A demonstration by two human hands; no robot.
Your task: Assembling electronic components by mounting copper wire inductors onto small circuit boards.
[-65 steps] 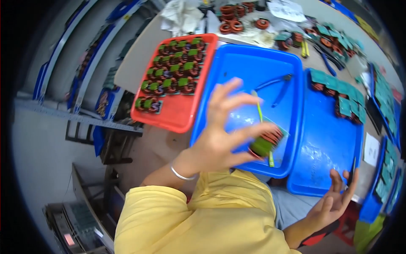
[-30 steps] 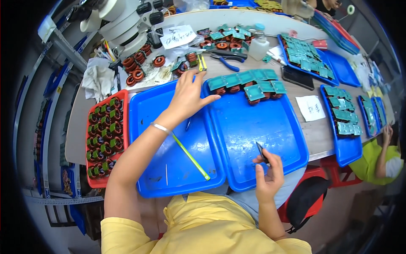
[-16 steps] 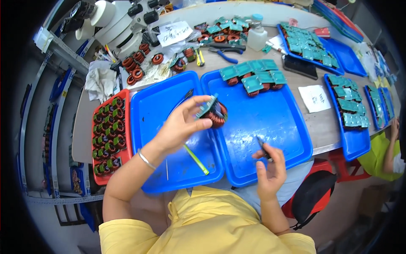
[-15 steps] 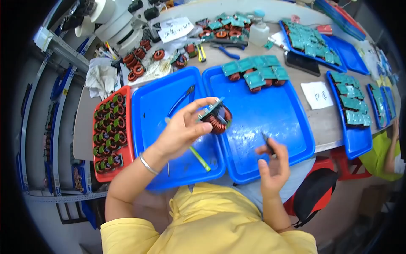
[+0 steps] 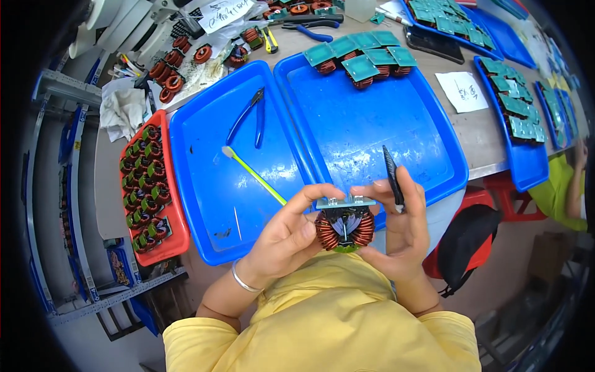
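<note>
A toroidal coil (image 5: 344, 230) wound with copper-red wire, with a small green circuit board across its top, is held close to my body. My left hand (image 5: 290, 239) grips its left side, fingertips on the board's edge. On the other side my right hand (image 5: 403, 239) supports the same coil with thumb and fingers. Between the right fingers stands a slim black tool, apparently tweezers (image 5: 392, 180), its pointed end up. Below the hands' far side, a blue tray (image 5: 211, 186) carries blue-handled cutters (image 5: 248, 121) and a green-handled brush (image 5: 257, 177).
A red tray (image 5: 176, 229) of coils stands at the left. The right blue tray (image 5: 372, 133) bears several board-topped coils (image 5: 362, 53) at its far edge. Pliers (image 5: 316, 31), loose coils (image 5: 202, 53) and a paper note (image 5: 462, 92) lie beyond. Another person's sleeve (image 5: 561, 192) shows far right.
My left hand has brought the coil nearer my body and turned it upright. My right hand has come in from the right to touch it, still with the tweezers. The view has shifted.
</note>
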